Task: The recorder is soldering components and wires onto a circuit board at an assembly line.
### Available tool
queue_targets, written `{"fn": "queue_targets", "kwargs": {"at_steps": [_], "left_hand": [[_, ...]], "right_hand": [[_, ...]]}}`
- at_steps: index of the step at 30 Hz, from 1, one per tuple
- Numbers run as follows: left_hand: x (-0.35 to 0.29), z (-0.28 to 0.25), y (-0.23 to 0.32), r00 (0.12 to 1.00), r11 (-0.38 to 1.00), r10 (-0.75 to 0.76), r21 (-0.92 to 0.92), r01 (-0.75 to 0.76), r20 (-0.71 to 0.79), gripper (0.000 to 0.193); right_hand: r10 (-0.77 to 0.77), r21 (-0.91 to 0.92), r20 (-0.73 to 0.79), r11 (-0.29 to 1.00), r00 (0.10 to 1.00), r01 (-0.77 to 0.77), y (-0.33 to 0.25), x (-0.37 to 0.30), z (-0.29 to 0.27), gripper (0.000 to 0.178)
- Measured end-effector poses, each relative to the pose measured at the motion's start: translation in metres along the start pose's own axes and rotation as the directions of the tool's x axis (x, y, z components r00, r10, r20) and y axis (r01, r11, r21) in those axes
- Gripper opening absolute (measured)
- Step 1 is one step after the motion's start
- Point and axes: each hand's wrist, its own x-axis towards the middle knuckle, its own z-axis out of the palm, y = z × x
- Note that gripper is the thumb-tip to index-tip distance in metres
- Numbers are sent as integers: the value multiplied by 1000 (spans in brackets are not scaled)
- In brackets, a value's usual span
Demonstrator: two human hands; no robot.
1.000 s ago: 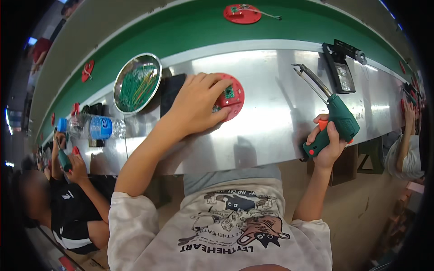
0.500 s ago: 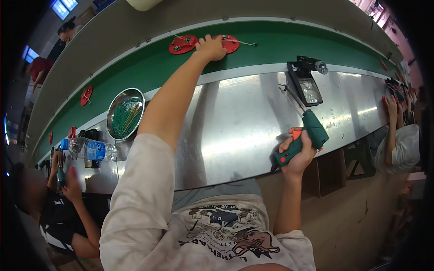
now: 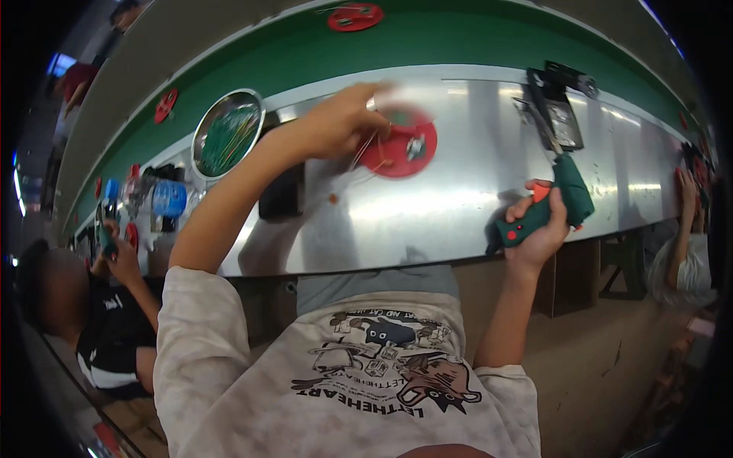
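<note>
My left hand (image 3: 355,118) holds a round red disc (image 3: 397,156) at its upper left edge, over the metal bench top. Thin pale wires hang from the disc, and a small component shows on its face; hand and disc are partly smeared by motion. In my right hand (image 3: 544,229) is a green pistol-shaped soldering gun (image 3: 571,187) with an orange trigger. Its thin metal tip points away from me, beside a black soldering stand (image 3: 563,126) with a small tray.
A metal bowl (image 3: 197,149) of green wires stands at the back left, near a plastic bottle (image 3: 169,198). More red discs (image 3: 355,17) lie on the green strip (image 3: 450,49). Co-workers sit left (image 3: 114,328) and right (image 3: 676,252) along the bench (image 3: 321,244).
My left hand has brought one red disc from the green strip toward me over the metal top. The other disc stays behind. My right hand still holds the soldering gun; the view has shifted.
</note>
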Motion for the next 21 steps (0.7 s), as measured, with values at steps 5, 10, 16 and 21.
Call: {"fn": "queue_targets", "kwargs": {"at_steps": [5, 10, 16, 21], "left_hand": [[-64, -8, 9, 993, 973, -118, -199, 119, 22, 24], [-86, -6, 14, 977, 976, -72, -217, 27, -203, 24], [-89, 7, 46, 956, 983, -172, 25, 183, -238, 20], [-97, 8, 21, 965, 984, -169, -85, 154, -202, 19]], "right_hand": [[-30, -46, 19, 998, 999, 31, -3, -3, 18, 36], [5, -50, -9, 999, 1000, -6, 3, -2, 0, 37], [-34, -175, -33, 984, 999, 28, 1, -6, 13, 37], [-31, -169, 54, 985, 998, 40, 3, 1, -2, 36]]}}
